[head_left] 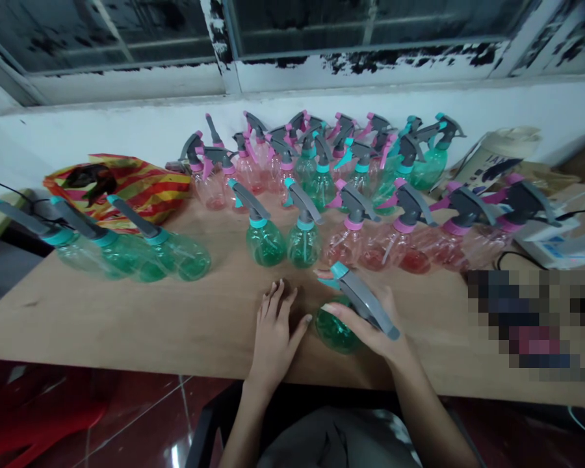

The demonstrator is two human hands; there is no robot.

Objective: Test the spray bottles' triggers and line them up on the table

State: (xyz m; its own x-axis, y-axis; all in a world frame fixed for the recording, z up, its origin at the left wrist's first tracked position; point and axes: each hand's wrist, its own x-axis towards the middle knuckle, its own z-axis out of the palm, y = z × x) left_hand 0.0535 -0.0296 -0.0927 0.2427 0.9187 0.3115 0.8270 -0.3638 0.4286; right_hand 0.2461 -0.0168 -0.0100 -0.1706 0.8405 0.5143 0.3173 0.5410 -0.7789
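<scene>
Green bottle (335, 333) is held at the table's (127, 318) near edge, about midway along, by the right hand (370, 328). Its fingers are wrapped round the body, under the grey-teal head (365, 300), already fitted. Left hand (273, 335) is laid flat just beside it, fingers loosely spread, nothing held. Judged done: every bottle seen has a head, 3 green ones (141, 255) toward the left edge, a row (351, 244) of 2 green and 4 pink behind the hands, a cluster (322, 159) at the far edge. No loose heads are seen, so what is left cannot be told.
</scene>
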